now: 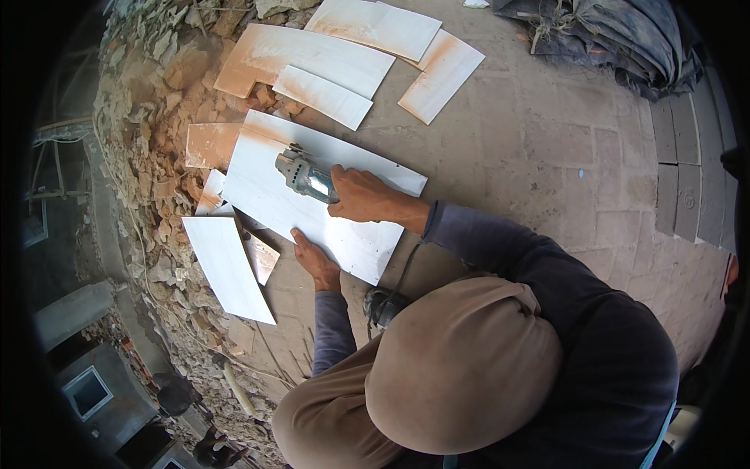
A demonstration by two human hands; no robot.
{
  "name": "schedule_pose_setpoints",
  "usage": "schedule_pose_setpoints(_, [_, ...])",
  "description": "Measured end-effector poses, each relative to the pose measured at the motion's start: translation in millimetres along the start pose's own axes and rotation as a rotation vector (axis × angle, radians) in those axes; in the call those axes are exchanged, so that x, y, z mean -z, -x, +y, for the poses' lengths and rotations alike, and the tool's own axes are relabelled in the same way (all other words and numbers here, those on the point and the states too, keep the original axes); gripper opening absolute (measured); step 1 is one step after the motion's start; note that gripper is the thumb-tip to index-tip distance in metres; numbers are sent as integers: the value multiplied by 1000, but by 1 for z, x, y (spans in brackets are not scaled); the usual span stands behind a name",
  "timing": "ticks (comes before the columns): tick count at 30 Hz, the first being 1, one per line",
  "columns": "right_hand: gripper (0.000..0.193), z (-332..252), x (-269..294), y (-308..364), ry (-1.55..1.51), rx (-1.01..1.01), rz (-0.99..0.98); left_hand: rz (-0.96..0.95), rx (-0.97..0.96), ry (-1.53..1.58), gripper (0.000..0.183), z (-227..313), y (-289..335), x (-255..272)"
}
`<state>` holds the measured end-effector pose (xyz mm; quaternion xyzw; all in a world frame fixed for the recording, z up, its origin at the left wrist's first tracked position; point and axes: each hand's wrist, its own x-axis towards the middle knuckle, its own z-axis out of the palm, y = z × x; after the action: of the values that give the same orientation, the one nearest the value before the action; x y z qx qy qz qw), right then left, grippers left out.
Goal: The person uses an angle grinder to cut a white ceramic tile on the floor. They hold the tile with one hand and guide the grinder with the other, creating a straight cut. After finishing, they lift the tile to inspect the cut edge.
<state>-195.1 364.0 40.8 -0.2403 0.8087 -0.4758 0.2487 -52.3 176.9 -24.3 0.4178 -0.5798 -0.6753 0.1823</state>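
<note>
My right hand [366,195] is wrapped round the body of an angle grinder [306,177] with a grey head and a teal housing. The grinder's head rests over the upper left part of a large white tile [269,181], near a dark line running across it. Orange dust lies on the tile's upper left end. My left hand [316,262] grips the near long edge of this tile, thumb on top and the other fingers hidden below. From the grinder a dark cord [405,273] runs down past my shoe [384,306].
Dusty white tile pieces [336,59] lie beyond the large tile; another cut tile [228,262] lies at its left. Broken rubble [160,156] slopes along the left side. Dark sheeting [617,35] and stacked grey blocks [686,164] stand at the right of the brick paving [547,148].
</note>
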Motion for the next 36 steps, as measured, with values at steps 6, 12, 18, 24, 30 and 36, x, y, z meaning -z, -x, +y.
schedule_pose_setpoints(6, [55, 0, 3, 6, 17, -5, -6, 11, 18, 16, 65, -1, -2, 1])
schedule_pose_setpoints(12, [50, 1, 4, 12, 8, -10, 6, -1, 9, 27, 64, -1, -1, 1])
schedule_pose_setpoints(18, [54, 3, 7, 20, 28, -8, -17, 16, -5, 6, 63, -2, -2, 1])
schedule_pose_setpoints(24, [54, 5, 10, 25, 40, -9, -23, 12, -12, -11, 62, -3, -2, 2])
schedule_pose_setpoints(30, [52, 7, 8, 30, 20, -20, -5, 11, -15, -20, 63, 2, 2, -2])
schedule_pose_setpoints(36, [52, 9, 9, 35, 19, -33, -14, -12, 45, 1, 69, 6, 5, -2])
